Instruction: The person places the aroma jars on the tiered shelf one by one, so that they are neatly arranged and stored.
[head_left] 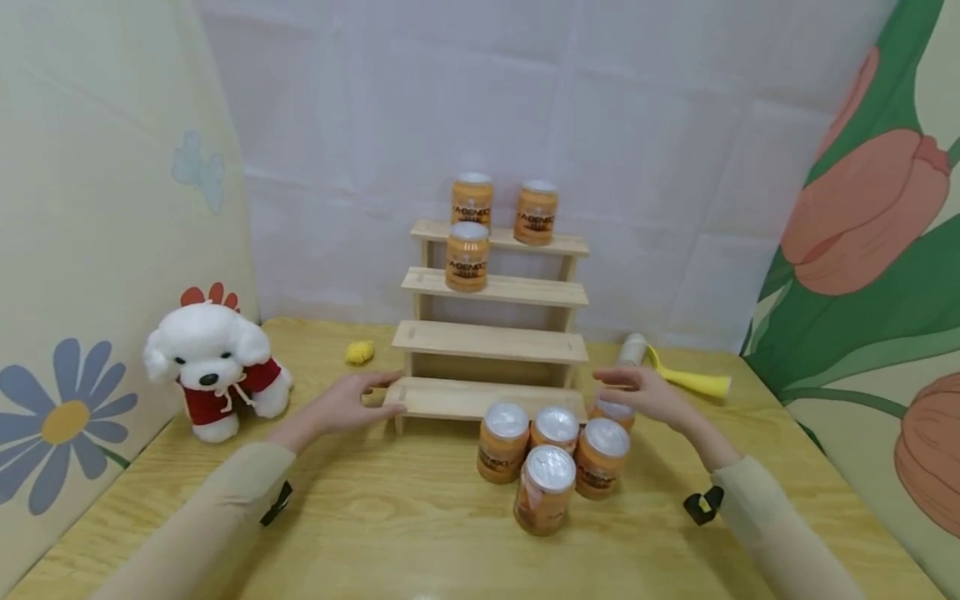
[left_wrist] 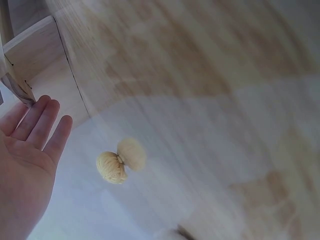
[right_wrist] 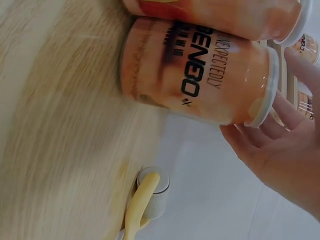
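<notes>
A four-tier wooden stepped shelf (head_left: 491, 342) stands on the table. My left hand (head_left: 348, 404) is at the left end of its lowest step; in the left wrist view the fingers (left_wrist: 42, 122) are extended beside the wood. Several orange cans with silver lids, among them a front can (head_left: 545, 492), stand before the shelf's right side. My right hand (head_left: 648, 393) is over the rear right can (head_left: 613, 412), partly hiding it. In the right wrist view its fingers reach past the lid end of a can (right_wrist: 195, 72), partly hidden behind it.
Two cans, one of them the right one (head_left: 536, 212), stand on the top step, and another can (head_left: 467, 257) on the step below. A white plush dog (head_left: 217, 367) sits at left, near a yellow yarn bundle (head_left: 360, 352). A yellow-handled tool (head_left: 693, 383) and a pale cylinder (head_left: 632, 350) lie at right.
</notes>
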